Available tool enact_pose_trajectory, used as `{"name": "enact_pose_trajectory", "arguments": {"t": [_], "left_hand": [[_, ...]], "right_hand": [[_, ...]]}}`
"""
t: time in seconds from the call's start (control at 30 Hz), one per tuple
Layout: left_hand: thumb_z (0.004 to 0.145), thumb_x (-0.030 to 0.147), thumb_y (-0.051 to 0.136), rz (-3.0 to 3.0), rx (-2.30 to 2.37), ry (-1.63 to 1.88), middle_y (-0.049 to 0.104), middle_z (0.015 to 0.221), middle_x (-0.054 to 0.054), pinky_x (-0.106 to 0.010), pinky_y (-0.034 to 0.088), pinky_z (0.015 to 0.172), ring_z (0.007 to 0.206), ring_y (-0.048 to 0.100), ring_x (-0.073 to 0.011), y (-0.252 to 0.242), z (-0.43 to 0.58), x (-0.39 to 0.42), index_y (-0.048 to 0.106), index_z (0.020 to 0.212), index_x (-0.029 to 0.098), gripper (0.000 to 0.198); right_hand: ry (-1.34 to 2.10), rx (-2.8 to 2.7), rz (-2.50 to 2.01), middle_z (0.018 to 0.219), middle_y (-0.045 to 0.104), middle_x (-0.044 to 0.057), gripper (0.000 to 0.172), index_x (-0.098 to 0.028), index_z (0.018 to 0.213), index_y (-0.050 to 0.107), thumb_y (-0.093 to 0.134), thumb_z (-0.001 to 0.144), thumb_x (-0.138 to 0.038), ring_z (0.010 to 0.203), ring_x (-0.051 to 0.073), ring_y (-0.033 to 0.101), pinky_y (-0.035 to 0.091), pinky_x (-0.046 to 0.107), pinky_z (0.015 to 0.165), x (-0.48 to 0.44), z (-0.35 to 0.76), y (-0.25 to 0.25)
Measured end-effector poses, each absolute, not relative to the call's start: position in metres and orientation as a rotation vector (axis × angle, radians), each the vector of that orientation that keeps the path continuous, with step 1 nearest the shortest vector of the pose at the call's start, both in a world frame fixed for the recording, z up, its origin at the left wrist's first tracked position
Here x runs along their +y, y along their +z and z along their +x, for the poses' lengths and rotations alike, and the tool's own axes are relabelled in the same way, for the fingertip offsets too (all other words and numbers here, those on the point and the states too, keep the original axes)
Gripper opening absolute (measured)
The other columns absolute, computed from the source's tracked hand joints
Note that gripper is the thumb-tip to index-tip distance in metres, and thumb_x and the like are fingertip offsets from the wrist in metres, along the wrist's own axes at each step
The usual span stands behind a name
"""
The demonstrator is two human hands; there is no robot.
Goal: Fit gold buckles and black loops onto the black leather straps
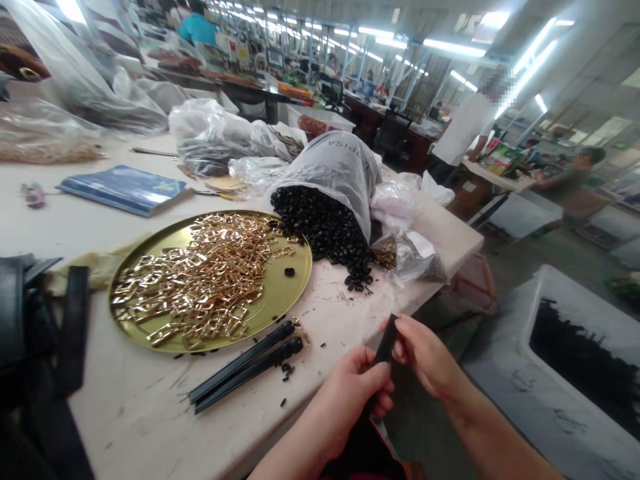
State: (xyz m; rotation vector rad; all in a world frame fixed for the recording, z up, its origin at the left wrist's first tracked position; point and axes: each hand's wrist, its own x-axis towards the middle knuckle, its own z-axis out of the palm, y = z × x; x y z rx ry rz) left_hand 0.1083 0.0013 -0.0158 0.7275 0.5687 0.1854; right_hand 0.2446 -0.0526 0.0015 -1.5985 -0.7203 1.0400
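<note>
My left hand (357,383) is closed around a black strap (387,339), thumb along its face. At the strap's upper end the fingers of my right hand (417,347) pinch it. Both hands are just off the table's front edge. To their left on the table lie two black straps (245,373) side by side, with black loops and gold-coloured bits at their ends. A golden tray (295,267) behind them bears a heap of gold buckles (210,273). Small black loops (320,223) spill from a plastic bag (335,160) lying on its side.
More black straps (75,327) are at the left edge. A blue notebook (125,189), yellow-handled pliers (220,194) and plastic bags (215,133) lie behind the tray. At the right stands a grey bin (530,333) of black pieces. A person in white (460,127) stands further back.
</note>
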Motion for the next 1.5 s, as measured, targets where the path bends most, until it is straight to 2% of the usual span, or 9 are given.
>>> {"name": "enact_pose_trajectory", "arguments": {"t": [0.17, 0.43, 0.6, 0.7, 0.8, 0.97, 1.23, 1.4, 1.5], "left_hand": [[0.074, 0.027, 0.057, 0.618, 0.485, 0.149, 0.056, 0.057, 0.003, -0.016, 0.032, 0.04, 0.04, 0.046, -0.0045, -0.013, 0.102, -0.001, 0.044, 0.073, 0.016, 0.017], [0.075, 0.025, 0.054, 0.656, 0.547, 0.168, 0.055, 0.056, 0.004, -0.015, 0.033, 0.039, 0.039, 0.046, -0.004, -0.023, 0.103, 0.007, 0.042, 0.073, 0.017, 0.014], [0.073, 0.022, 0.052, 0.754, 0.651, 0.203, 0.056, 0.058, 0.004, -0.015, 0.035, 0.038, 0.041, 0.05, -0.0059, -0.036, 0.111, 0.011, 0.042, 0.074, 0.017, 0.012], [0.077, 0.029, 0.048, 0.779, 0.651, 0.247, 0.055, 0.056, 0.005, -0.014, 0.028, 0.033, 0.034, 0.042, -0.0033, -0.036, 0.106, 0.024, 0.046, 0.078, 0.017, 0.012], [0.081, 0.038, 0.043, 0.748, 0.727, 0.367, 0.046, 0.047, 0.008, -0.014, 0.017, 0.03, 0.028, 0.03, -0.0013, -0.028, 0.09, 0.044, 0.049, 0.082, 0.016, 0.023], [0.08, 0.04, 0.047, 0.588, 0.837, 0.547, 0.04, 0.045, 0.01, -0.014, 0.016, 0.031, 0.029, 0.026, -0.001, -0.015, 0.055, 0.07, 0.049, 0.08, 0.017, 0.023], [0.077, 0.039, 0.055, 0.54, 0.882, 0.752, 0.04, 0.05, 0.008, -0.013, 0.021, 0.034, 0.035, 0.031, -0.0015, -0.013, 0.031, 0.076, 0.049, 0.079, 0.017, 0.023], [0.077, 0.041, 0.053, 0.671, 0.921, 0.807, 0.041, 0.046, 0.009, -0.012, 0.02, 0.033, 0.033, 0.029, -0.0009, -0.013, 0.021, 0.068, 0.05, 0.079, 0.017, 0.024], [0.073, 0.045, 0.054, 0.727, 0.942, 0.787, 0.043, 0.045, 0.009, -0.012, 0.019, 0.031, 0.03, 0.03, -0.0016, -0.014, 0.025, 0.059, 0.049, 0.081, 0.018, 0.028]], "right_hand": [[1.002, -0.729, -1.661, 0.049, 0.04, -0.008, 0.021, -0.018, 0.096, 0.053, 0.048, 0.081, -0.031, 0.045, 0.008, 0.035, 0.028, 0.019, 0.044, -0.048, 0.243, 0.006], [0.997, -0.803, -1.761, 0.052, 0.038, -0.009, 0.019, -0.02, 0.097, 0.05, 0.045, 0.079, -0.024, 0.044, 0.007, 0.033, 0.026, 0.018, 0.042, -0.032, 0.241, 0.007], [0.961, -0.882, -1.822, 0.055, 0.04, -0.008, 0.02, -0.02, 0.098, 0.05, 0.046, 0.079, -0.022, 0.047, 0.007, 0.036, 0.029, 0.018, 0.043, -0.022, 0.24, 0.001], [0.99, -0.98, -1.832, 0.054, 0.04, -0.007, 0.02, -0.019, 0.098, 0.051, 0.042, 0.082, -0.026, 0.048, 0.009, 0.041, 0.033, 0.02, 0.045, -0.004, 0.242, -0.007], [0.897, -1.151, -1.808, 0.057, 0.048, -0.004, 0.025, -0.018, 0.098, 0.052, 0.036, 0.086, -0.032, 0.053, 0.012, 0.048, 0.04, 0.023, 0.051, 0.031, 0.249, -0.019], [0.492, -1.469, -1.815, 0.084, 0.058, 0.003, 0.014, -0.02, 0.087, 0.057, 0.049, 0.078, -0.026, 0.077, 0.017, 0.054, 0.042, 0.03, 0.071, 0.109, 0.255, -0.035], [0.664, -1.633, -1.674, 0.083, 0.061, 0.005, 0.014, -0.02, 0.085, 0.062, 0.061, 0.071, -0.024, 0.077, 0.019, 0.054, 0.039, 0.03, 0.072, 0.17, 0.195, -0.035], [0.805, -1.616, -1.575, 0.076, 0.06, 0.001, 0.026, -0.02, 0.102, 0.058, 0.052, 0.078, -0.027, 0.068, 0.015, 0.053, 0.041, 0.027, 0.064, 0.139, 0.19, -0.025], [1.136, -1.31, -1.409, 0.069, 0.058, -0.002, 0.026, -0.02, 0.102, 0.057, 0.048, 0.081, -0.033, 0.057, 0.011, 0.051, 0.041, 0.023, 0.054, 0.103, 0.189, -0.014]]}}
